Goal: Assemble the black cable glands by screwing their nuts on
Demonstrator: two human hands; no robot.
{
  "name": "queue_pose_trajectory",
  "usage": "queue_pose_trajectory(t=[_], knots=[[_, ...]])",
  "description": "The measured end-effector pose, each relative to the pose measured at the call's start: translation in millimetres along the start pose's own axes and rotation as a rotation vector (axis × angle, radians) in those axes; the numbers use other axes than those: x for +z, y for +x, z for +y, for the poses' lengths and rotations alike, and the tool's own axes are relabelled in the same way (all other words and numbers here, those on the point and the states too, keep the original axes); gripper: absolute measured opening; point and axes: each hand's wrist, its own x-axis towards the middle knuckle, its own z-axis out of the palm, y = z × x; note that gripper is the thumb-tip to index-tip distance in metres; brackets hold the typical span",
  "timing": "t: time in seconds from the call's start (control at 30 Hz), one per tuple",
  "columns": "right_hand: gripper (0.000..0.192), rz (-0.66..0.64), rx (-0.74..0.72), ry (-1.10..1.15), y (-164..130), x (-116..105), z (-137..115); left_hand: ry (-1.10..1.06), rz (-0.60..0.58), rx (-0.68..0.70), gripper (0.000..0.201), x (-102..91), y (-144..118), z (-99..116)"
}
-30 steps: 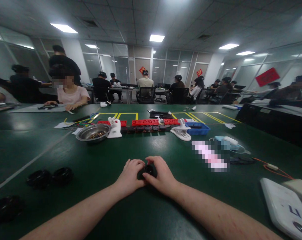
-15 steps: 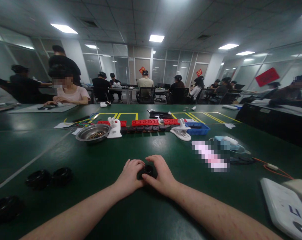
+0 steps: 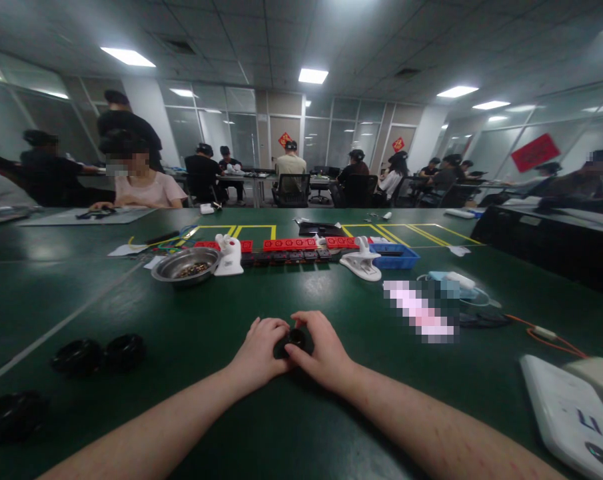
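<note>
fingers: curled inward from both sides, tips pinched on a small black round part; clenched, not released.
black round part: lower centre of frame, resting on the green table, mostly hidden by fingers; two-sided grip likely steadies it against the surface.
left hand: lower centre, knuckles up, grasping the part's left side.
right hand: touching the part's right side, thumb over its top edge.
green table: bears both forearms, probably for support.
black rings: lower left, well apart from hands, similar-looking, side by side.
steel bowl: centre left, small pieces inside, too small to identify.
white device: lower right corner, lying flat.
</note>
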Motion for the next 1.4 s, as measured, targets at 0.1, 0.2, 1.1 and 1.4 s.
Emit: queue_pose_trajectory(t=[0.1,0.2,1.1,1.4], knots=[[0.037,-0.024,-0.021,0.013,-0.2,-0.2,-0.5,-0.011,0.015,0.003,0.036,0.7,-0.1,-0.8],[0.046,-0.054,-0.078,0.052,-0.7,-2.1,-2.0,-0.014,0.026,0.000,0.037,2.4,0.0,-2.1],[0.037,-0.061,0.009,0.029,0.9,-0.5,2.2,-0.029,0.020,0.006,0.038,0.7,-0.3,0.1],[0.048,-0.053,-0.019,0.010,0.3,-1.0,1.2,-0.017,0.018,0.001,0.030,2.8,-0.4,-0.2]])
